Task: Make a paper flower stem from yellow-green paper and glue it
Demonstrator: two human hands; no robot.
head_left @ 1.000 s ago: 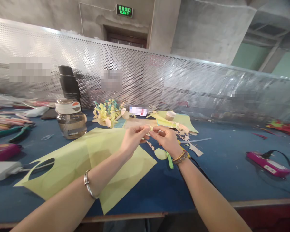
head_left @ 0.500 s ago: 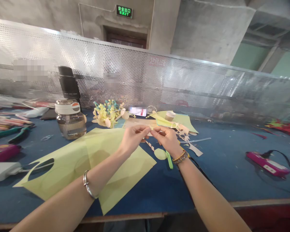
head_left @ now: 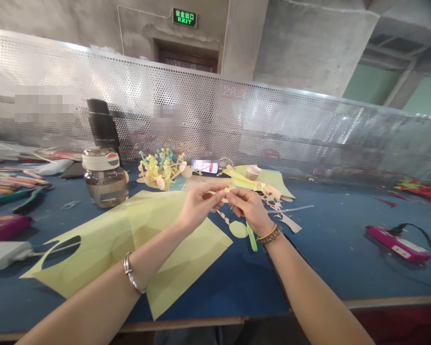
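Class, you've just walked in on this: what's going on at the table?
A person's left hand and right hand meet above the blue table, pinching a small pale yellow-green piece between them; its exact shape is too small to tell. Yellow-green sheeting lies beneath the left forearm, with a hole cut at its left end. A round yellow-green piece is near the right hand, and a lidded bottle stands off to the left.

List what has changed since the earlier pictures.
The left hand and right hand have shifted their fingertips slightly rightward, with the small yellow-green piece between them. Nothing was visibly taken up or let go. The large paper, white-lidded bottle and right-hand purple power strip stayed put.
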